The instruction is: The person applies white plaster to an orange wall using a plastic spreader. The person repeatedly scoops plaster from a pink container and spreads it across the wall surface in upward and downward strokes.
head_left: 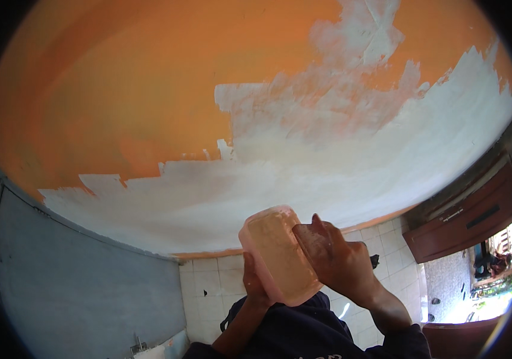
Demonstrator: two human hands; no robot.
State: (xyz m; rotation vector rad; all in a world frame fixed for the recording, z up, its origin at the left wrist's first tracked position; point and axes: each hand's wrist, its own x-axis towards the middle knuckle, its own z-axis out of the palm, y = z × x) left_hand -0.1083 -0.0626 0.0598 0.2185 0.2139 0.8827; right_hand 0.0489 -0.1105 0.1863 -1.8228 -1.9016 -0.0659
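A pinkish, see-through plastic tub [283, 257] with rounded corners is held tilted in front of my body. My left hand [256, 281] grips it from the left side and below, fingers partly hidden behind it. At its right edge, my right hand [345, 257] is closed round a flat brownish scraper [313, 239] with pale specks, its blade against or very near the tub's rim. Beyond both hands rises an orange wall [124, 90], its lower part and a patch at upper right covered with white coating [304, 161] that has ragged edges.
On the left stands a grey door [82, 269]. A brown door [468, 209] is at the right, beside a bright opening to the outdoors. White tiles [205, 278] cover the floor, with a small dark scrap [205, 293] on them.
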